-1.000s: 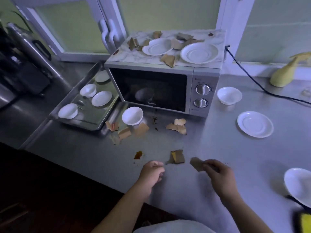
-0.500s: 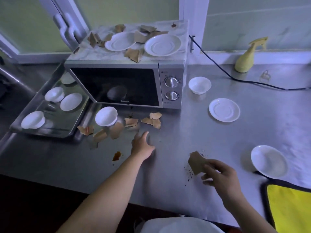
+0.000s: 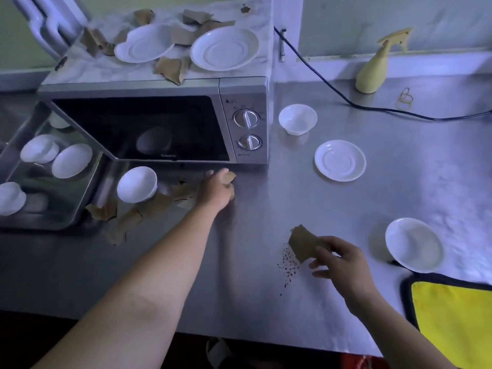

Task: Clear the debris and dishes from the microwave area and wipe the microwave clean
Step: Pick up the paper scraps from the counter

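Hands: right hand [image 3: 343, 265] pinches torn brown cardboard scrap [image 3: 302, 242] over dark crumbs [image 3: 288, 265]; left hand [image 3: 214, 191] curls round tan paper scraps [image 3: 230, 178] at grey microwave [image 3: 247, 102] foot | risk: tilted scrap could shed crumbs; forearm could knock white ceramic bowl [image 3: 137, 187] | room: bare steel table [image 3: 266, 302] between hands, front edge close.

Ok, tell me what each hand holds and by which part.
Right hand pinches a torn brown cardboard scrap by its right edge. Left hand covers brown scraps; hold unclear.
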Demonstrator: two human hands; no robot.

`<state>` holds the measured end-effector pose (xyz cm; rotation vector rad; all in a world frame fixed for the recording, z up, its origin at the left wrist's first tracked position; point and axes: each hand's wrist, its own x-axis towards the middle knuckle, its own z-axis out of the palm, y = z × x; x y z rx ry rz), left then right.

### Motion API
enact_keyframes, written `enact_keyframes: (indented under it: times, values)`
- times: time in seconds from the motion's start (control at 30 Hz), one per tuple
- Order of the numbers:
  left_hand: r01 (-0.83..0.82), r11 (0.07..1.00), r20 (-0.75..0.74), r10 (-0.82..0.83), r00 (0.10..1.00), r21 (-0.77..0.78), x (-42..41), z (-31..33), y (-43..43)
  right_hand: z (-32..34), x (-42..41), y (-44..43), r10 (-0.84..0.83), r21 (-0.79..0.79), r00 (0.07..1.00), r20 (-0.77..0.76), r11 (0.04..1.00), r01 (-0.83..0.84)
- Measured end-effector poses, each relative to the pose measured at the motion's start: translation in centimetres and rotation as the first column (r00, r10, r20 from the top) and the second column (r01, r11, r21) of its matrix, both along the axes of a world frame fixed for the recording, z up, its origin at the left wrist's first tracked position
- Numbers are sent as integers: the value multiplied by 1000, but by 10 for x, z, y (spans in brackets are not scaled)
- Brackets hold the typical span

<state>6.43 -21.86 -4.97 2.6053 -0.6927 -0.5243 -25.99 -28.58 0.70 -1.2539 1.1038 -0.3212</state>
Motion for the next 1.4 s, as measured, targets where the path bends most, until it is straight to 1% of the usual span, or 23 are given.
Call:
enact_keyframes:
  times: [0.1, 0.17, 0.27, 0.37, 0.5, 0.57, 0.67, 0.73, 0.8, 0.87, 0.9, 0.97, 1.03, 1.1, 1.17, 1.2, 1.3, 1.33, 1.4]
  values:
    - [79, 991, 7, -80, 997, 111, 4, -5, -14, -3, -3, -4, -23, 5, 1000, 8, 1000, 23]
    - [80, 990, 5, -82, 997, 117, -2, -8, -16, -4, -10, -6, -32, 9, 999, 8, 999, 32]
    - [40, 998, 19, -41, 999, 48, -21, -13, -11, -4, -22, -7, -60, 29, 998, 8, 998, 60]
    - [1, 1000, -6, -1, 1000, -14, -43, -18, 3, -2, -27, -8, -90, 67, 996, 8, 994, 90]
    - [-3, 999, -21, 2, 1000, -53, -66, -22, 29, 2, -21, -8, -72, 101, 997, 32, 993, 68]
    - [-12, 998, -64, 8, 998, -64, -74, -21, 42, 5, -14, -6, -42, 114, 998, 51, 993, 36]
    - [-72, 994, -150, 59, 987, -83, -81, -15, 59, 6, -4, -3, 4, 126, 998, 58, 992, -11]
    - [-132, 982, -210, 102, 972, -136, -89, -2, 70, 4, 2, 1, 7, 154, 998, 70, 988, -18]
    - [-255, 935, -314, 172, 934, -247, -100, 19, 79, 2, 9, 7, 2, 189, 996, 85, 982, -19]
    - [-418, 836, -460, 233, 857, -356, -116, 44, 87, 0, 18, 13, 32, 190, 995, 95, 981, -50]
    - [-477, 792, -521, 242, 818, -381, -124, 57, 91, -2, 23, 17, 53, 181, 994, 99, 981, -70]
    - [-529, 752, -597, 229, 769, -394, -142, 78, 102, -3, 34, 25, 89, 160, 991, 105, 981, -105]
    - [-556, 712, -634, 202, 746, -427, -156, 91, 111, -1, 45, 36, 148, 143, 981, 124, 976, -165]
    - [-593, 666, -649, 210, 731, -452, -164, 93, 116, 4, 55, 46, 241, 138, 958, 158, 955, -263]
    - [-632, 631, -642, 264, 720, -450, -168, 93, 119, 10, 63, 55, 305, 175, 927, 218, 922, -345]
    - [-633, 631, -620, 291, 729, -447, -168, 92, 121, 12, 66, 58, 324, 196, 914, 246, 906, -374]
    - [-582, 696, -533, 330, 779, -421, -166, 85, 132, 17, 72, 66, 361, 213, 883, 299, 877, -431]
    - [-572, 712, -524, 331, 785, -408, -165, 84, 136, 17, 74, 68, 367, 211, 878, 308, 873, -440]
    - [-581, 710, -553, 319, 770, -399, -163, 82, 142, 17, 75, 72, 368, 210, 875, 316, 872, -442]
